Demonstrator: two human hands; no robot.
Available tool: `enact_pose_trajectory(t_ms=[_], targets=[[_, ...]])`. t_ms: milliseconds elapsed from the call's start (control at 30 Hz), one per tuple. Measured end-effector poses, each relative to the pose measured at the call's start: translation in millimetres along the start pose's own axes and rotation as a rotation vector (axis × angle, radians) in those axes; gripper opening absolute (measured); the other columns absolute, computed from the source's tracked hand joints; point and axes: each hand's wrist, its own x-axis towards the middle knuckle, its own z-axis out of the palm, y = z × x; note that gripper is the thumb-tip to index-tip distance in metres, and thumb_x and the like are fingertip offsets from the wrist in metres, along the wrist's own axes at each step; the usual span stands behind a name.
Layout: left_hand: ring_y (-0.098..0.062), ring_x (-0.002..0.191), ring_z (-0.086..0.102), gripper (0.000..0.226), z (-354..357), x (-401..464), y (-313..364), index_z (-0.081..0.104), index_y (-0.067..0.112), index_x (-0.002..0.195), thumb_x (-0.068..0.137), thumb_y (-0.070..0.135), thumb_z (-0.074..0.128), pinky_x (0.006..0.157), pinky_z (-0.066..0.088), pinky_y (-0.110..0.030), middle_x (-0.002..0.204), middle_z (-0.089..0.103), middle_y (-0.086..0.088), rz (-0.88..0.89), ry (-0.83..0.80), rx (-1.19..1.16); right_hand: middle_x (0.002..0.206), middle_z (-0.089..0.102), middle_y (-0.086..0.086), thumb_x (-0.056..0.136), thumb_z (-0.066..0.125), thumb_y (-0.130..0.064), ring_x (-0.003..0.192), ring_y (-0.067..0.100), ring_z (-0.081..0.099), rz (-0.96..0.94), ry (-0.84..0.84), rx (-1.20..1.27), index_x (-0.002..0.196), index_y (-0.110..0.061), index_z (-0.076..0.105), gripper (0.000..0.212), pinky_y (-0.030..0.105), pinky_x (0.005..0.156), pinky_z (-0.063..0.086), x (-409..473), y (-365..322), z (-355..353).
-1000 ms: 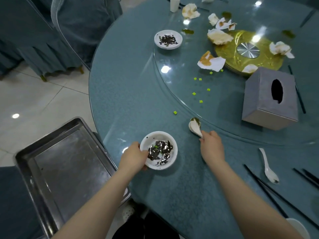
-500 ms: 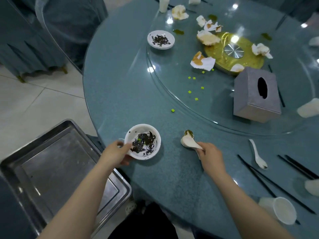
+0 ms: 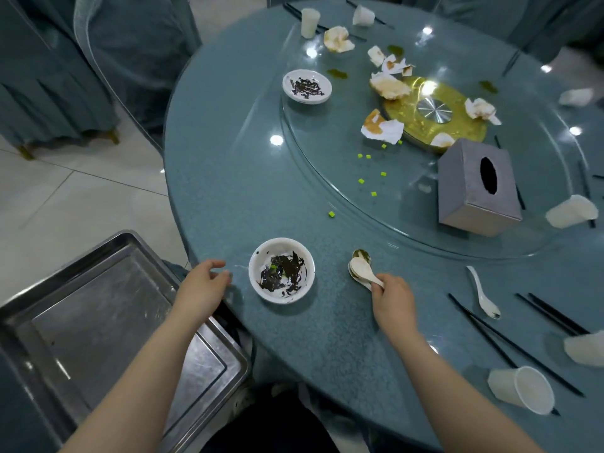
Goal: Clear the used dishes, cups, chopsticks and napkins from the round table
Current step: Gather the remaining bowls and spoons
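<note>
Two bowls [image 3: 281, 270] on table; right hand [image 3: 390, 297] fingers pinch two spoons [image 3: 362, 269]; left hand [image 3: 204, 284] loose, empty.

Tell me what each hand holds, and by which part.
Right hand pinches the handles of stacked white ceramic spoons. Left hand holds nothing.

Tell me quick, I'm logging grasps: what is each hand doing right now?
Left hand: open, holding nothing, just left of the bowl.
Right hand: pinching the handles of the stacked spoons.
</note>
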Motion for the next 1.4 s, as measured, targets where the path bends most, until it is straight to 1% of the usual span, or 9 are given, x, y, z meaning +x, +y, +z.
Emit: enact_pose_trajectory(t_ms=[100,200,300,433,667,967,1067,1233,1400], targets=[[-0.024,0.119,0.055,0.044,8,12,-6,0.050,0.015,0.136,0.092,0.016,0.053,0.098,0.040,-0.034,0.132,0.058,-0.007,0.191,0.006,0.247,0.103,0.061,0.010,0.094,0.053,-0.019,0.100,0.026,0.051,0.014,-0.030,-0.023,0.115,-0.011,0.063,0.025,0.033,0.082,0.039,-3,1,0],[-0.026,0.142,0.028,0.067,19,29,-15,0.029,0.017,0.149,0.088,0.017,0.056,0.114,0.027,-0.043,0.156,0.028,-0.011,0.305,-0.135,0.508,0.111,0.057,0.010,0.089,0.061,-0.016,0.106,0.027,0.050,-0.010,-0.079,-0.074,0.121,-0.013,0.059,0.031,0.033,0.090,0.039,-3,2,-2],[-0.030,0.147,-0.001,0.090,34,34,-28,0.009,0.027,0.153,0.081,0.041,0.062,0.115,0.015,-0.055,0.161,-0.005,-0.010,0.304,-0.225,0.776,0.113,0.056,0.008,0.090,0.057,-0.010,0.105,0.025,0.049,-0.028,-0.107,-0.126,0.123,-0.016,0.058,0.034,0.034,0.086,0.041,-3,6,-3],[-0.031,0.145,-0.020,0.112,40,33,-42,-0.009,0.032,0.152,0.074,0.060,0.066,0.115,0.001,-0.055,0.157,-0.026,-0.008,0.302,-0.248,0.777,0.099,0.056,0.005,0.089,0.054,-0.007,0.093,0.024,0.052,-0.067,-0.096,-0.194,0.120,-0.023,0.062,0.036,0.035,0.076,0.045,-4,7,-5],[-0.029,0.144,-0.023,0.125,40,33,-45,-0.016,0.031,0.150,0.066,0.065,0.071,0.116,0.000,-0.052,0.156,-0.029,-0.007,0.319,-0.234,0.810,0.093,0.059,0.005,0.091,0.057,-0.011,0.085,0.023,0.053,-0.157,-0.121,-0.248,0.114,-0.022,0.069,0.029,0.034,0.070,0.046,-3,8,-10],[-0.028,0.145,-0.020,0.125,36,29,-41,-0.014,0.031,0.151,0.066,0.064,0.072,0.117,0.003,-0.051,0.157,-0.026,-0.007,0.336,-0.218,0.803,0.081,0.047,-0.002,0.089,0.057,-0.010,0.073,0.015,0.043,-0.054,0.022,-0.031,0.102,-0.022,0.074,0.025,0.025,0.062,0.023,2,1,-16],[-0.028,0.145,-0.019,0.124,35,28,-39,-0.013,0.031,0.151,0.066,0.063,0.072,0.117,0.004,-0.050,0.157,-0.026,-0.007,0.332,-0.229,0.807,0.084,0.047,0.001,0.089,0.057,-0.015,0.079,0.021,0.049,0.001,-0.012,-0.050,0.097,-0.021,0.073,0.018,0.028,0.063,0.027,11,-4,-16],[-0.027,0.146,-0.018,0.124,33,28,-37,-0.010,0.030,0.152,0.066,0.061,0.074,0.117,0.006,-0.050,0.158,-0.024,-0.007,0.315,-0.247,0.814,0.100,0.051,0.007,0.086,0.065,-0.018,0.094,0.026,0.053,-0.040,-0.080,-0.026,0.110,-0.016,0.066,0.024,0.029,0.078,0.040,8,-11,0],[-0.027,0.147,-0.015,0.120,28,28,-34,-0.006,0.030,0.152,0.068,0.054,0.076,0.118,0.007,-0.048,0.159,-0.021,-0.008,0.314,-0.270,0.806,0.098,0.054,0.013,0.090,0.057,-0.014,0.095,0.030,0.052,-0.013,-0.084,-0.115,0.100,-0.009,0.066,0.015,0.034,0.075,0.040,4,-10,5]])
